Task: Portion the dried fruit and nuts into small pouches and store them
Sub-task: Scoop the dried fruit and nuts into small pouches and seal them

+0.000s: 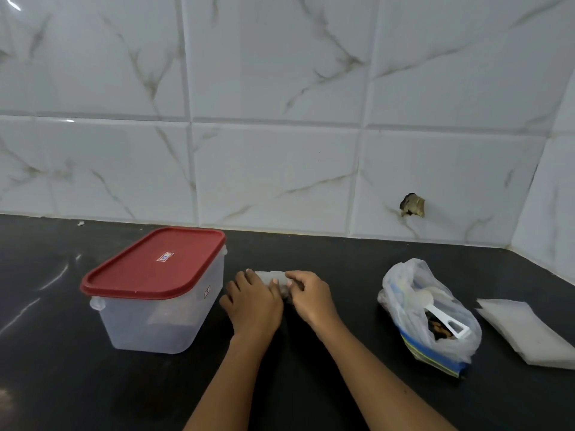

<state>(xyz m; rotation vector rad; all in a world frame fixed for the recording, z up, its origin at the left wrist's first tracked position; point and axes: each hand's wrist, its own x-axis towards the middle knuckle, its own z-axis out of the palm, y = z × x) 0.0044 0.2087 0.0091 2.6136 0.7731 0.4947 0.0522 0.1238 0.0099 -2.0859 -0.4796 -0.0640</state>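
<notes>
Now, hands first. What have they got?

Both are on one small pouch (270, 276), lying on the black worktop (311, 250) between the tub and the bag. Left hand (252, 306) is back up, fingers curled over the pouch's left end, thumb on its front. Right hand (311, 298) has bent fingers pinching the top edge at the right end.

Do the hands touch each other?

They are very close, thumbs side by side. Cannot tell if they meet.

Is the pouch sealed?

Cannot tell. The hands cover most of it. Something dark shows between them, too hidden to name.

Noted. And to their left?

A clear plastic tub (161, 325) with a red lid (155, 262) seated on it, small sticker on top. It stands just beside the left hand, apart from it. There are dark shapes inside, blurred through the wall.

And to the right?

A thin white carrier bag (401, 275) with its mouth open, well apart from the right hand. Inside it is a zip bag (435, 357) with a blue strip, dark fruit and nut mix (437, 330) showing. A white scoop (448, 323) lies in it, handle pointing near-right.

Further right?

A flat stack of empty pouches (525, 331), near the bag but apart from it.

Behind?

White marble-look tiles (280, 73), with one broken hole (412, 206) low in the wall, above the bag.
</notes>
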